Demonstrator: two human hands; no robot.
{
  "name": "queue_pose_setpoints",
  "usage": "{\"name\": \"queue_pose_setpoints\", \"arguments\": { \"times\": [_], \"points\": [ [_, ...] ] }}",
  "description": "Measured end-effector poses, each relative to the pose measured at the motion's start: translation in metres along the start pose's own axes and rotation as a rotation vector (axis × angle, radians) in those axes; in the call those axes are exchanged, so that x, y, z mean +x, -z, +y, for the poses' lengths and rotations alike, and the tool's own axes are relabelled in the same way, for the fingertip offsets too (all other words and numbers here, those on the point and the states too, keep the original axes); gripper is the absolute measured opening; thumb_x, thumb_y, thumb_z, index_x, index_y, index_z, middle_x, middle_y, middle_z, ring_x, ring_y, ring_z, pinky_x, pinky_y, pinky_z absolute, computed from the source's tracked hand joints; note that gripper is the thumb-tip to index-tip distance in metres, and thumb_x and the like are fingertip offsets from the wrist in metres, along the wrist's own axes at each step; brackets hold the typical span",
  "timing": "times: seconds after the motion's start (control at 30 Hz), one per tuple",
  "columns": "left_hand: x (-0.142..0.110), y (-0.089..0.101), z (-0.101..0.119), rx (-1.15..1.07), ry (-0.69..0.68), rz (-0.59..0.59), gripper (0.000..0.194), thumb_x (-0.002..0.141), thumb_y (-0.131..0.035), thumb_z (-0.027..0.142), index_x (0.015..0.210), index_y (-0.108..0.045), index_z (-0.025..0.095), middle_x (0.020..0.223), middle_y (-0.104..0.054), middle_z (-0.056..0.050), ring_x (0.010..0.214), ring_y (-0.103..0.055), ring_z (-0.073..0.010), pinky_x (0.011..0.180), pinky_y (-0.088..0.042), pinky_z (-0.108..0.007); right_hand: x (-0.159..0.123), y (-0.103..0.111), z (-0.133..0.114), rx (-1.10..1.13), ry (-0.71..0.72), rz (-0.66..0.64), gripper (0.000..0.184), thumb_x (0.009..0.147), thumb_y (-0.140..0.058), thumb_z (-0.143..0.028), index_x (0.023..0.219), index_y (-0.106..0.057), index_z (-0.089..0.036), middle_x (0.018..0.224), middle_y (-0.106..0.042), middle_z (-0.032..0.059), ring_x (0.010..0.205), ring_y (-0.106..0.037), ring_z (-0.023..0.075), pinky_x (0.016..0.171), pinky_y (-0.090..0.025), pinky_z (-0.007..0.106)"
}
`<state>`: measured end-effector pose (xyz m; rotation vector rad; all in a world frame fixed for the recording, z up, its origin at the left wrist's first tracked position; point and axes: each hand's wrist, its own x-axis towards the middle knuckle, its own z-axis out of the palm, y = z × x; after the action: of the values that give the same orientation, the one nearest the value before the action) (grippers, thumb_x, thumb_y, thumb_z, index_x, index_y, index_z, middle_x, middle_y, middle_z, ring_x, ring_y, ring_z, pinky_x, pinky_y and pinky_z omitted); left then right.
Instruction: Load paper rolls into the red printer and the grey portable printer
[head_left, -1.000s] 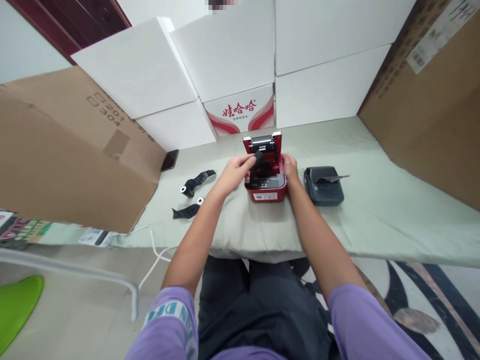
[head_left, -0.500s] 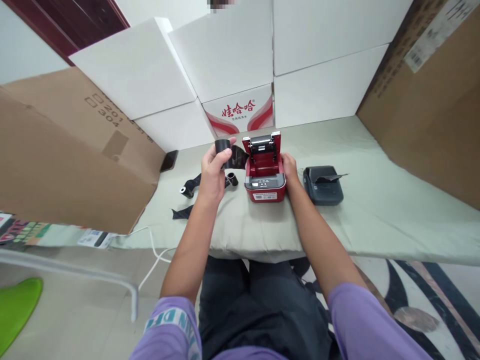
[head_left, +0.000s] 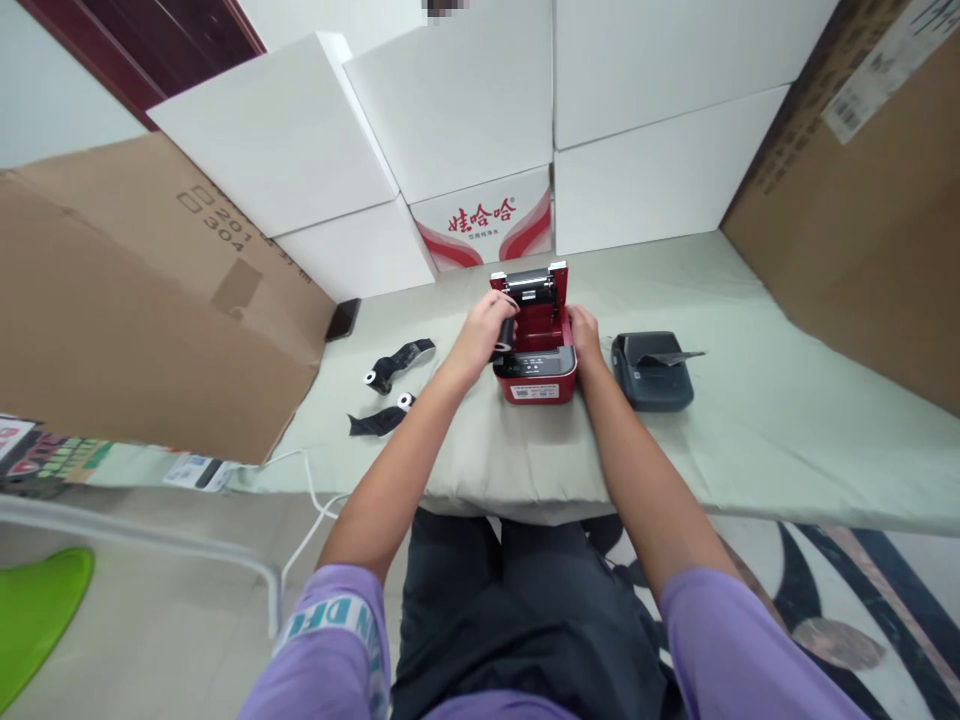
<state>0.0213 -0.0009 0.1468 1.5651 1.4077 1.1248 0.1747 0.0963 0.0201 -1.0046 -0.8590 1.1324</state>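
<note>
One red printer, one dark-grey device, two loose black rolls, two hands

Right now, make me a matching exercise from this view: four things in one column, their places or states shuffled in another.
1. Red device
2. Dark grey device
3. Black phone
4. Left hand

A. Beside a cardboard box
B. Lid raised
C. Holding a black roll
D. Right of the right hand

Pairs: 1-B, 2-D, 3-A, 4-C.

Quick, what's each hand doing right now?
Left hand: closed, holding a black roll.
Right hand: at the red printer's side; can't tell whether it's gripping.
</note>
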Motion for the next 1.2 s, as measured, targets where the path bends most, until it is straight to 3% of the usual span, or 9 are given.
{"name": "queue_pose_setpoints", "arguments": {
  "times": [0.17,0.3,0.5,0.6,0.73,0.83,0.97,1.07,1.2],
  "points": [
    [-0.002,0.001,-0.003,0.132,-0.294,-0.083,0.026,0.086,-0.072,0.037,0.106,-0.065,0.022,0.109,-0.073,-0.003,0.107,-0.068,-0.0197,0.099,-0.051,-0.033,-0.001,0.000,-0.004,-0.069,-0.013,-0.010,0.025,0.088,-0.055,-0.033,0.066,-0.056,-0.021,0.067,-0.057,-0.0040,0.072,-0.050,0.0142,0.072,-0.044,0.027],
    [-0.016,0.020,0.013,0.069,-0.426,-0.157,0.046,0.075,-0.087,0.047,0.106,-0.066,0.020,0.103,-0.075,-0.005,0.102,-0.072,-0.0217,0.095,-0.054,-0.034,-0.004,-0.001,-0.008,-0.086,-0.013,-0.011,0.025,0.088,-0.054,-0.031,0.065,-0.056,-0.021,0.067,-0.056,-0.0042,0.071,-0.050,0.0137,0.072,-0.044,0.026],
    [-0.023,0.024,0.030,-0.165,-0.206,-0.221,0.053,0.075,-0.085,0.059,0.103,-0.059,0.022,0.095,-0.075,-0.004,0.085,-0.074,-0.0187,0.075,-0.057,-0.029,-0.005,-0.001,-0.008,-0.051,-0.001,0.005,0.024,0.087,-0.050,-0.022,0.064,-0.056,-0.021,0.066,-0.056,-0.0040,0.071,-0.048,0.0135,0.071,-0.044,0.025],
    [-0.010,0.016,0.018,-0.275,-0.037,-0.253,0.055,0.074,-0.085,0.061,0.097,-0.056,0.021,0.087,-0.073,-0.002,0.077,-0.072,-0.0164,0.070,-0.056,-0.027,-0.004,-0.001,-0.007,-0.041,-0.004,0.009,0.024,0.086,-0.051,-0.021,0.063,-0.056,-0.021,0.065,-0.055,-0.0043,0.070,-0.048,0.0134,0.071,-0.044,0.025],
    [0.010,0.006,-0.013,-0.322,0.141,-0.237,0.059,0.062,-0.095,0.047,0.091,-0.052,0.021,0.079,-0.069,0.002,0.069,-0.068,-0.0134,0.064,-0.051,-0.023,-0.004,-0.001,-0.008,-0.037,-0.013,0.009,0.022,0.086,-0.051,-0.022,0.064,-0.057,-0.021,0.066,-0.056,-0.0043,0.071,-0.049,0.0134,0.071,-0.044,0.025],
    [0.019,0.001,-0.032,-0.230,0.154,-0.198,0.053,0.064,-0.093,0.035,0.091,-0.050,0.021,0.078,-0.069,0.003,0.069,-0.068,-0.0136,0.067,-0.052,-0.025,-0.004,-0.002,-0.006,-0.040,-0.009,0.009,0.022,0.085,-0.051,-0.024,0.063,-0.054,-0.021,0.064,-0.055,-0.0046,0.069,-0.049,0.0135,0.070,-0.044,0.025],
    [0.028,-0.002,-0.043,0.084,-0.070,-0.216,0.037,0.073,-0.084,0.024,0.105,-0.064,0.019,0.104,-0.076,-0.004,0.097,-0.072,-0.0200,0.090,-0.056,-0.033,-0.001,-0.002,-0.001,-0.031,-0.002,0.002,0.021,0.085,-0.052,-0.027,0.064,-0.054,-0.022,0.066,-0.056,-0.0043,0.070,-0.049,0.0134,0.070,-0.044,0.025],
    [0.036,-0.005,-0.047,0.275,-0.187,-0.243,0.041,0.079,-0.078,0.020,0.119,-0.071,0.018,0.125,-0.074,-0.008,0.117,-0.068,-0.0251,0.107,-0.051,-0.040,0.001,-0.001,0.002,-0.016,-0.008,-0.007,0.019,0.084,-0.053,-0.030,0.067,-0.056,-0.021,0.069,-0.057,-0.0044,0.070,-0.050,0.0132,0.070,-0.044,0.026],
    [0.043,-0.009,-0.048,0.464,-0.232,-0.206,0.045,0.083,-0.075,0.019,0.128,-0.072,0.019,0.130,-0.074,-0.010,0.125,-0.065,-0.0286,0.114,-0.046,-0.046,0.001,-0.001,0.001,-0.004,-0.004,-0.008,0.018,0.083,-0.052,-0.027,0.067,-0.058,-0.021,0.069,-0.058,-0.0041,0.071,-0.050,0.0132,0.071,-0.044,0.026]
  ]
}}
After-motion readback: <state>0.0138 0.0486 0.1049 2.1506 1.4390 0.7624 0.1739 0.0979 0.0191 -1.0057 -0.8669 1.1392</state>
